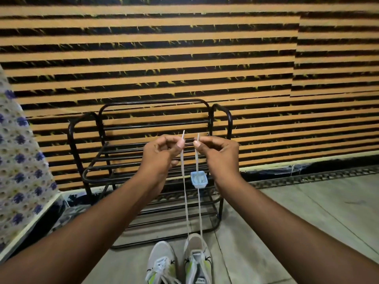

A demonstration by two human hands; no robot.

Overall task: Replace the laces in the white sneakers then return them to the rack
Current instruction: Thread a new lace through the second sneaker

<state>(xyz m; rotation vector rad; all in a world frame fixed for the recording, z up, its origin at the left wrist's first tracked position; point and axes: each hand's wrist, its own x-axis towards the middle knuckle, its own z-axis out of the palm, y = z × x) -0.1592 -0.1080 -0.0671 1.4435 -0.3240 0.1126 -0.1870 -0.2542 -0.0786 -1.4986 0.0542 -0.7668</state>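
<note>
White sneakers [197, 250] stand side by side on the floor [287, 212], at the foot of the black metal rack [153, 100]. A white lace [200, 212] rises taut in two strands from one sneaker. The left hand [162, 152] pinches one end and the right hand [219, 154] pinches the other. A small blue tub [198, 179] sits on the rack.

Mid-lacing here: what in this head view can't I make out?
All in the head view:
The sneaker the lace runs to: eyelets too small and blurred to count; heel cut by the bottom edge.
The other sneaker: heel also cut off; lacing state unclear.
The blue tub on the rack: contents too small, and a lace strand crosses it.
The left hand and right hand: curled fingers hide how much lace each pinches.
</note>
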